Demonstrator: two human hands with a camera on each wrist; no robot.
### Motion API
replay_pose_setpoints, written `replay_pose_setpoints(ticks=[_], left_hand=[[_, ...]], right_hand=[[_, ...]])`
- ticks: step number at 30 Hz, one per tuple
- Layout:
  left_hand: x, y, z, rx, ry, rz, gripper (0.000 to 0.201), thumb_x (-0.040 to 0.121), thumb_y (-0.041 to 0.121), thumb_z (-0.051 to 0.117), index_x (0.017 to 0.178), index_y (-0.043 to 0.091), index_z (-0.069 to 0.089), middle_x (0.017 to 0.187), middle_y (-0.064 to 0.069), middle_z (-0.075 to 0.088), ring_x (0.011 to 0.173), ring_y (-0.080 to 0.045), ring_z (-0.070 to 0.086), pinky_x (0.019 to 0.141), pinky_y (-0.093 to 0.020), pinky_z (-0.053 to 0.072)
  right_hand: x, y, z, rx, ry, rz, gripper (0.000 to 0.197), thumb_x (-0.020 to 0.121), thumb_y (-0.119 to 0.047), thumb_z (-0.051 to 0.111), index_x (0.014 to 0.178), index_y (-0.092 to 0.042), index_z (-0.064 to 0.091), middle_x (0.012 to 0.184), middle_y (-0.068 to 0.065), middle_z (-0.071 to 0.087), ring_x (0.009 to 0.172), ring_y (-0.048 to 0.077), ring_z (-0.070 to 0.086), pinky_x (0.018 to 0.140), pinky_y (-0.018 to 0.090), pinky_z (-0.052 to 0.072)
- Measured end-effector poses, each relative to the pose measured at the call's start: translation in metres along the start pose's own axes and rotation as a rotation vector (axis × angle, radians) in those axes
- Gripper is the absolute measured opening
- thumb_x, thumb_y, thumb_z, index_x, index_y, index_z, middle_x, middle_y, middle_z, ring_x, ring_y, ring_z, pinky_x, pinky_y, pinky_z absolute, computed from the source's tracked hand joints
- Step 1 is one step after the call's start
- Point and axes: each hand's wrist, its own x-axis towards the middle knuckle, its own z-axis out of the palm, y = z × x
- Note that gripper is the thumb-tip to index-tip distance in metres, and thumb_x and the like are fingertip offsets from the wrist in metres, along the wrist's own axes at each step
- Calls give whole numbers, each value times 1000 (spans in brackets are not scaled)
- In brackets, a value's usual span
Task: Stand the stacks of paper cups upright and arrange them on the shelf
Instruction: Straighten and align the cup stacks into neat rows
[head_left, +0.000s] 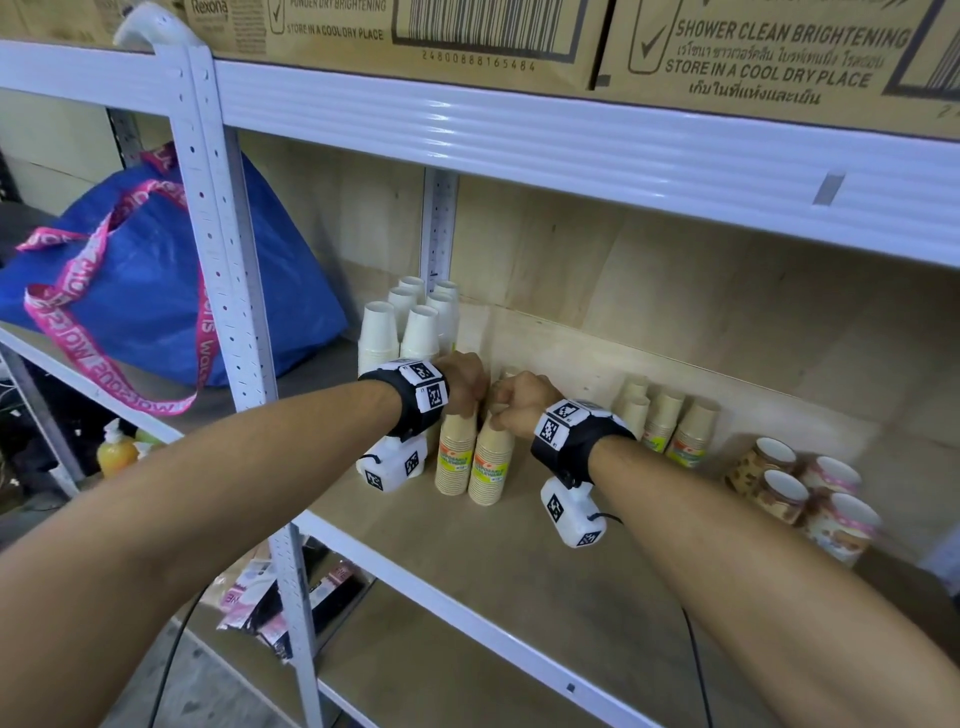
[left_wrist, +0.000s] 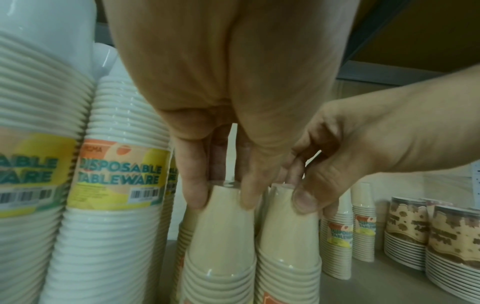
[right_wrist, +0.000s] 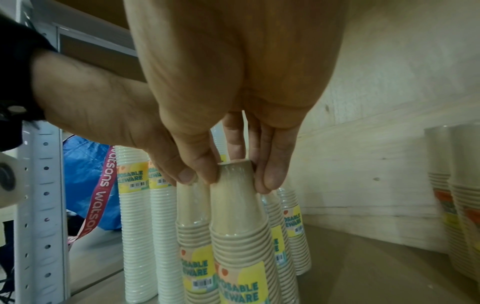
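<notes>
Paper-cup stacks, tan, two of them standing upright side by side at centre of the head view, on the wooden shelf (head_left: 519, 566). Left tan stack (head_left: 456, 457) and right tan stack (head_left: 491, 465) touch or nearly touch along their sides; both wrapped in clear film with a yellow "Disposable Tableware" label.

Left hand (head_left: 464, 382) grasps the top of the left tan stack, fingers (left_wrist: 193, 185) curled down around the uppermost cup. Right hand (head_left: 519, 402) pinches the top of the right tan stack, thumb on one side, fingers (right_wrist: 270, 170) on the other.

White stacks (head_left: 410, 322) stand upright in a cluster behind and left of the hands, against the white upright post (head_left: 439, 228). More tan stacks (head_left: 670, 426) stand right of centre, apart from the held pair. Patterned cups (head_left: 800, 488) sit at the right edge, blurred.

Blue bag (head_left: 145, 291) with pink straps lies at left, beyond the shelf frame. Cardboard boxes (head_left: 753, 57) rest on the shelf above.
</notes>
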Motion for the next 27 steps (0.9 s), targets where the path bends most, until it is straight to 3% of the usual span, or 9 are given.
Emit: replay_pose_setpoints(ticks=[3,7,12,16,22,27], left_hand=[[-4,1,2,-18,16,-8,33,86,6,66,119,4,67,117,-12,68,108,-27,63,81,-29,49],[-6,0,2,-66,29,-13,33,85,7,68,118,7,69,116,-10,68,106,-25,63,80,-27,49],[-5,3,-1,-135,31,-27,34,82,6,70,116,11,69,118,-5,66,105,-23,62,78,-26,48],[-3,14,-4,-151,35,-11,38,79,10,73,116,16,69,119,-2,65,103,-22,62,79,-26,50],[5,38,-6,-182,25,44,34,77,8,75,110,12,71,114,-6,66,102,-25,64,84,-31,54],[13,65,-7,-173,19,90,30,78,9,75,107,14,72,115,-8,67,102,-26,64,84,-31,54]], right_hand=[[-7,-3,-2,-5,10,9,28,76,-15,72,101,-3,68,97,11,65,83,23,59,75,32,52],[-16,-4,-5,-28,40,25,29,78,-16,72,104,-5,67,80,-1,50,82,21,53,67,26,44],[-23,1,-10,-60,27,84,34,76,-21,75,105,-6,67,97,6,58,81,21,56,69,27,48],[-31,7,-20,-62,39,104,32,73,-21,76,101,-6,69,98,7,65,83,22,61,70,29,51],[-44,28,-38,-65,75,144,35,72,-21,76,102,-5,68,97,9,64,88,24,63,74,30,54],[-54,51,-52,-65,98,185,27,69,-19,77,90,-3,70,92,12,70,83,23,65,65,28,50]])
